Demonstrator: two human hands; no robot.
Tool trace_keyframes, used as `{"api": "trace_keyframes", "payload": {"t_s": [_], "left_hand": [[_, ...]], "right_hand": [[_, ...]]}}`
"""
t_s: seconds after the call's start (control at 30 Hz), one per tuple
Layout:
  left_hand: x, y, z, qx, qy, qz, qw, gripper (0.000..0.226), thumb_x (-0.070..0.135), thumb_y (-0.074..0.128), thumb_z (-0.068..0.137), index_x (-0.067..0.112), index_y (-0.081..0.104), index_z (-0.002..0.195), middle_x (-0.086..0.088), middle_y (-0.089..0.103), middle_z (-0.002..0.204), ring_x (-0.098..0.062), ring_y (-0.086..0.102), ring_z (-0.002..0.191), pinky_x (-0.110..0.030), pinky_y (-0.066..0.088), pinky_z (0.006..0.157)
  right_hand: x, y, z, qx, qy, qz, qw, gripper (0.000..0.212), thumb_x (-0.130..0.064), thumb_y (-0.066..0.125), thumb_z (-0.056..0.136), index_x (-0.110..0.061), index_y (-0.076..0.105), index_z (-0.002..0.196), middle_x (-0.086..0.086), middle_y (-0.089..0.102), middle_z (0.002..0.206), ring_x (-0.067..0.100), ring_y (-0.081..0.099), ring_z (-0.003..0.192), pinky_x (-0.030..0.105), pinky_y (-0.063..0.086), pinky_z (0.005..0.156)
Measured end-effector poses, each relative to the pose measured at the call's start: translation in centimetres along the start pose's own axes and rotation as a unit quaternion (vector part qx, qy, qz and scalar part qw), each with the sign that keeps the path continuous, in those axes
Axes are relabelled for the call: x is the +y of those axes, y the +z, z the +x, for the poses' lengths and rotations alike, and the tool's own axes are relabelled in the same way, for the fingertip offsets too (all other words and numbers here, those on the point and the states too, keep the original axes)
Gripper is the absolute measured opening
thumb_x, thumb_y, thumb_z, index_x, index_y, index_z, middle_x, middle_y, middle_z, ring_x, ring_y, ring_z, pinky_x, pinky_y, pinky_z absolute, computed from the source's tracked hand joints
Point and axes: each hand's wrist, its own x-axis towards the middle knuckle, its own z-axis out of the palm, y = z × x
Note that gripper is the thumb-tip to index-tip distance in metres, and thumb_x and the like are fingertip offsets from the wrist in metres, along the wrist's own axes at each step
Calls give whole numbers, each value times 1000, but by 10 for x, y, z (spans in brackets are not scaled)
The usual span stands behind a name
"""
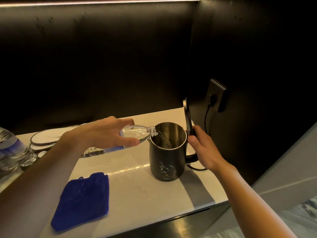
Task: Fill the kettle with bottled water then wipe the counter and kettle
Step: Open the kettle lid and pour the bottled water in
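Note:
A black kettle (pixel 165 162) stands on the white counter (pixel 145 191) with its lid (pixel 187 117) swung up. My left hand (pixel 106 133) grips a clear water bottle (pixel 137 133), tipped so its neck rests at the kettle's rim, and water runs into the kettle. My right hand (pixel 203 148) holds the kettle's handle at the base of the raised lid. A folded blue cloth (pixel 84 200) lies on the counter near the front edge, left of the kettle.
More water bottles (pixel 12 148) stand at the far left. Round coasters (pixel 42 140) lie behind my left arm. The kettle's cord (pixel 205 121) runs up to a wall socket (pixel 217 95) on the right. Dark walls enclose the counter at the back and right.

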Motion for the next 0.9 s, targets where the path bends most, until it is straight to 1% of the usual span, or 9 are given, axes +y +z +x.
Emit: {"api": "trace_keyframes", "payload": {"t_s": [0.07, 0.17, 0.23, 0.27, 0.4, 0.47, 0.57, 0.73, 0.9], "left_hand": [[2, -4, 0, -9, 1, 12, 1000, 88, 79, 46, 68, 33, 36, 143, 2, 66, 102, -16, 67, 81, -32, 60, 78], [4, -10, -1, -13, 3, 28, 1000, 94, 82, 43, 62, 33, 37, 142, 2, 66, 100, -16, 67, 79, -34, 61, 77], [5, -12, 0, -13, 5, 34, 999, 93, 82, 43, 62, 33, 38, 141, 2, 66, 102, -16, 66, 81, -33, 61, 77], [6, -13, 0, -11, 5, 35, 999, 92, 81, 44, 63, 33, 38, 141, 4, 65, 102, -15, 66, 81, -33, 60, 77], [10, -16, 2, -8, 3, 47, 999, 85, 75, 50, 71, 31, 38, 142, 10, 58, 88, -13, 63, 73, -28, 58, 71], [11, -17, 3, -9, 4, 48, 999, 85, 76, 50, 70, 31, 39, 142, 10, 57, 93, -12, 62, 73, -28, 59, 71], [10, -17, 3, -5, 6, 58, 998, 81, 73, 52, 75, 31, 38, 143, 11, 57, 91, -12, 62, 72, -26, 57, 69], [9, -17, 4, -6, 5, 62, 998, 79, 72, 53, 76, 31, 39, 142, 11, 56, 91, -12, 61, 73, -26, 56, 70], [8, -16, 4, -5, 4, 61, 998, 82, 73, 52, 75, 31, 38, 143, 9, 58, 98, -12, 61, 74, -24, 55, 68]], "right_hand": [[0, 0, 0, -2, 2, -6, 1000, 70, -83, 41, 77, -21, 55, 105, 1, 62, 96, 19, 58, 86, 38, 51, 77], [-1, 1, -1, 0, 5, -7, 1000, 61, -74, 41, 80, -21, 55, 106, 0, 63, 97, 18, 59, 87, 35, 51, 77], [-1, 1, -1, 0, 7, -5, 1000, 61, -74, 41, 80, -21, 55, 106, 0, 63, 98, 18, 59, 88, 35, 51, 76], [-1, 1, -1, 0, 6, -5, 1000, 64, -77, 42, 79, -21, 55, 107, 0, 63, 98, 19, 59, 89, 37, 51, 77], [-2, 0, -2, 4, -8, -6, 1000, 84, -92, 36, 72, -17, 56, 105, 4, 63, 98, 24, 58, 88, 44, 50, 77], [-4, 0, -2, 5, -7, -5, 1000, 86, -94, 35, 70, -18, 56, 105, 3, 62, 96, 23, 58, 86, 42, 50, 76], [-5, 0, -3, 5, -9, -5, 1000, 88, -96, 34, 67, -19, 55, 104, 2, 61, 95, 20, 57, 84, 38, 49, 74], [-5, -1, -3, 3, -6, -4, 1000, 87, -95, 34, 68, -20, 56, 106, 1, 62, 97, 19, 58, 86, 38, 50, 76], [-6, 0, -4, 2, -1, -5, 1000, 87, -95, 35, 68, -20, 56, 106, 1, 63, 99, 20, 59, 89, 39, 51, 78]]}}
